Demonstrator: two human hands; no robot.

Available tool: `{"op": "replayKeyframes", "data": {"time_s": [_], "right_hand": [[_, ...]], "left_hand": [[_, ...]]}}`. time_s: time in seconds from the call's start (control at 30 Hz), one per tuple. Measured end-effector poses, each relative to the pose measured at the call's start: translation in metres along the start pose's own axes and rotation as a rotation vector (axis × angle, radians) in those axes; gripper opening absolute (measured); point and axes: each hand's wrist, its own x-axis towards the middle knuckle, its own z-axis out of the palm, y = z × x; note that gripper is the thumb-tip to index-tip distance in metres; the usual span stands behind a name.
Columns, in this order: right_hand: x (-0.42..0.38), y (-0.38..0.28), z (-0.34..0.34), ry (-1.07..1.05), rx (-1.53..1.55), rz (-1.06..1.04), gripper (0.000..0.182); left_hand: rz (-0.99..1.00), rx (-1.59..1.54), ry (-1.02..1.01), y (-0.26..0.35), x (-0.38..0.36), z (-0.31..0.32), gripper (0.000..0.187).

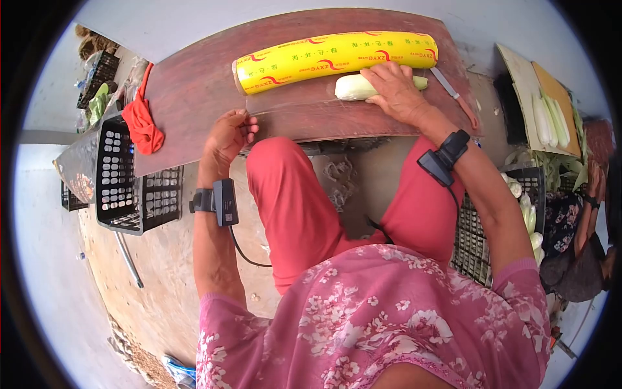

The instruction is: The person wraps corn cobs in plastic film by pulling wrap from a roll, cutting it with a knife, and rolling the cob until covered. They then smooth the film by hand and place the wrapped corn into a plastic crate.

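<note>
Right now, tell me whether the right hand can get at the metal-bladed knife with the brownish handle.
Probably yes: the knife lies nearby on the reddish-brown table, nothing visible between, though the right hand would likely first release the long, pale green vegetable it holds.

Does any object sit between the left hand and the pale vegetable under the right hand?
Nothing solid shows between them: only the reddish tabletop separates the left hand from the pale vegetable, which the right hand partly covers. The yellow roll lies farther back; whether clear film crosses the gap, I cannot tell.
</note>
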Motion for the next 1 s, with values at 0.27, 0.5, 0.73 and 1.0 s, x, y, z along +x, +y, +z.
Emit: {"op": "replayKeyframes", "data": {"time_s": [0.27, 0.5, 0.73, 1.0], "right_hand": [[0.000, -0.001, -0.001, 0.039, -0.023, -0.015, 0.065], [0.006, 0.007, 0.004, 0.049, -0.007, -0.028, 0.054], [0.006, 0.009, -0.010, -0.089, 0.058, -0.034, 0.056], [0.015, 0.004, -0.012, -0.106, -0.033, -0.010, 0.050]], "left_hand": [[0.060, -0.461, -0.049, -0.003, 0.017, -0.002, 0.016], [0.129, -0.691, 0.081, 0.000, 0.027, 0.009, 0.021], [0.147, -0.786, 0.219, 0.006, 0.039, 0.017, 0.023], [0.188, -0.784, 0.263, 0.025, 0.044, 0.031, 0.024]]}}
